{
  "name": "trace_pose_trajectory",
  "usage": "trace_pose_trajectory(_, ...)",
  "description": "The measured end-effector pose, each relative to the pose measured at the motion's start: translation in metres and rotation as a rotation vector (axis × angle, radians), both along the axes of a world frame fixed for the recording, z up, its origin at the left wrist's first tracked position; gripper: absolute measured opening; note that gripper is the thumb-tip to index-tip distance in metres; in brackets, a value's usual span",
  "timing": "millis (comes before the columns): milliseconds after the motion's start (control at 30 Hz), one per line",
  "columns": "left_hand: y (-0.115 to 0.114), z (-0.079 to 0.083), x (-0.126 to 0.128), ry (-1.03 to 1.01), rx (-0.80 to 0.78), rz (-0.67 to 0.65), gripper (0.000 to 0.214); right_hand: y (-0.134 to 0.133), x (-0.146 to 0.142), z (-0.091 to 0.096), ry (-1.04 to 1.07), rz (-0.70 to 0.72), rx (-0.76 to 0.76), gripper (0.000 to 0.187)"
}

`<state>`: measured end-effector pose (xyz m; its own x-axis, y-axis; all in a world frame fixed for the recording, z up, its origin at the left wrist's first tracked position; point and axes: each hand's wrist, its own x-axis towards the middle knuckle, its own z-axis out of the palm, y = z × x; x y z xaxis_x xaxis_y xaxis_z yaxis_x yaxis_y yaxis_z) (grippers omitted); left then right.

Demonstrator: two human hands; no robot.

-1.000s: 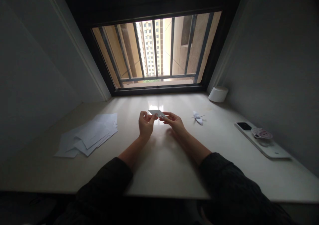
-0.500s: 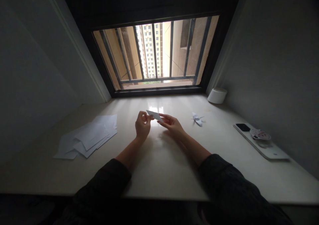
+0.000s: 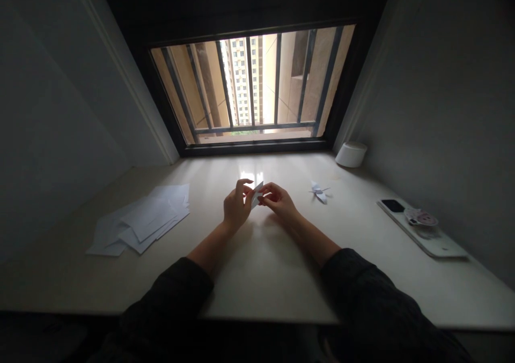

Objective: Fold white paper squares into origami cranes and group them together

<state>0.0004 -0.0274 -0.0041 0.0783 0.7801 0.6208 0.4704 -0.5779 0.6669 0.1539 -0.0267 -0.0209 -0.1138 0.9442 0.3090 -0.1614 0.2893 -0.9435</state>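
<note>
A small folded piece of white paper [image 3: 256, 194] stands nearly on edge between my hands, above the pale tabletop. My left hand [image 3: 236, 206] pinches its left side with the thumb and fingers. My right hand [image 3: 279, 201] grips its right side with the fingertips, and those fingers hide its lower part. A white origami crane [image 3: 319, 192] rests on the tabletop to the right of my right hand, without touching it.
Loose white paper sheets [image 3: 140, 221] lie in a pile at left. To the right are a white flat board or device [image 3: 426, 239], a black phone [image 3: 393, 206], and a round sticker-like item [image 3: 420, 217]. A white cylindrical container [image 3: 351, 154] stands below the barred window [image 3: 253, 87].
My hands have come closer together. The paper has turned from a flat, wide strip to a nearly edge-on, narrow shape between my fingertips.
</note>
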Motion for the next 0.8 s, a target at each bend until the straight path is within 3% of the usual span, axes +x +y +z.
trace_pose_trajectory(167,0.002,-0.003,0.002,-0.185,-0.165,-0.074,0.032,-0.003,0.002,0.005,0.0,-0.104,-0.016,0.033)
trace_pose_trajectory(333,0.008,-0.006,0.004,-0.428,-0.346,-0.217,0.035,-0.003,0.003,0.007,-0.016,-0.154,0.069,0.034)
trace_pose_trajectory(533,0.013,-0.008,0.002,-0.466,-0.417,-0.21,0.032,0.002,0.005,0.0,-0.12,-0.19,0.106,0.029)
trace_pose_trajectory(800,0.011,-0.003,0.0,-0.456,-0.5,-0.211,0.036,0.004,0.009,-0.002,-0.287,-0.183,0.161,0.037)
